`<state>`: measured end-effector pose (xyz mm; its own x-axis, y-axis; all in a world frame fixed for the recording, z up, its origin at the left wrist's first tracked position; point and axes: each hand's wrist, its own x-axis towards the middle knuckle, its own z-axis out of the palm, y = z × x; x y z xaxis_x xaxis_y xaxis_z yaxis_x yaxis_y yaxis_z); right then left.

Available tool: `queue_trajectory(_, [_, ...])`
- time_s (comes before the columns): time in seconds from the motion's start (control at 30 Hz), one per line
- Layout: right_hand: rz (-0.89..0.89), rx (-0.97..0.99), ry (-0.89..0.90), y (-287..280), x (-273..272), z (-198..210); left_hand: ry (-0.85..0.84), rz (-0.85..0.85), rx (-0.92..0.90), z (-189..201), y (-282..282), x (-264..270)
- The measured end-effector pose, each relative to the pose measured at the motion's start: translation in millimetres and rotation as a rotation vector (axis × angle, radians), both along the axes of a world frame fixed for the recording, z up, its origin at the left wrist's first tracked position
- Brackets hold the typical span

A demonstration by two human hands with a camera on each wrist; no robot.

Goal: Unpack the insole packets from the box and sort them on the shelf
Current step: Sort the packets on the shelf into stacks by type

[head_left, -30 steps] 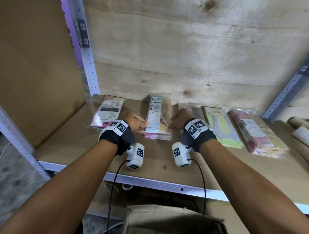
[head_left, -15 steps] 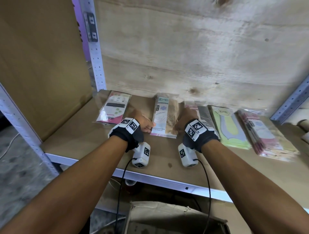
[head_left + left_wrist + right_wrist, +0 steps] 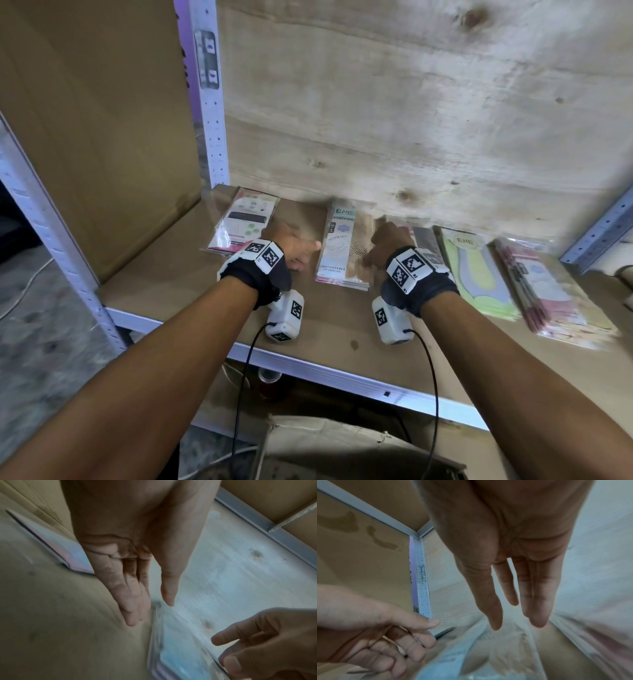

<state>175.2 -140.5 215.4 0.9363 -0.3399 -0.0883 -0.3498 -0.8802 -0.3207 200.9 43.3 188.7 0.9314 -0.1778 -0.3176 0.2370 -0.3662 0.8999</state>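
Note:
A stack of blue-and-beige ENE packets (image 3: 342, 246) lies flat on the wooden shelf (image 3: 178, 284), near its back wall. My left hand (image 3: 301, 250) sits at the stack's left edge and my right hand (image 3: 383, 240) at its right edge. In the left wrist view the left hand (image 3: 149, 608) has straight fingers, with the thumb tip at a corner of the stack (image 3: 176, 649). The right wrist view shows my right hand (image 3: 516, 624) with straight fingers just over the stack (image 3: 447, 658). Neither hand holds anything. Whether the fingers touch the stack is unclear.
Other packets lie in a row: a pink-and-white one (image 3: 243, 222) at left, a dark one (image 3: 424, 236) behind my right wrist, a green-yellow one (image 3: 479, 274), then a pink stack (image 3: 551, 294). A cardboard box (image 3: 342, 445) stands below the shelf's metal front edge (image 3: 342, 373).
Both hands have stayed on either side of the blue-and-beige stack. The left hand has eased slightly away from the stack's edge. The stack has hardly moved.

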Motion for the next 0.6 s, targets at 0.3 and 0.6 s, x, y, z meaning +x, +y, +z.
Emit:
queue_trajectory(0.3, [0.238,0.512,-0.150,64,40,-8,-0.291,0.323,0.364,8,100,43])
queue_trajectory(0.6, [0.159,0.903,0.010,142,76,-40,-0.377,0.095,0.334,-12,139,52])
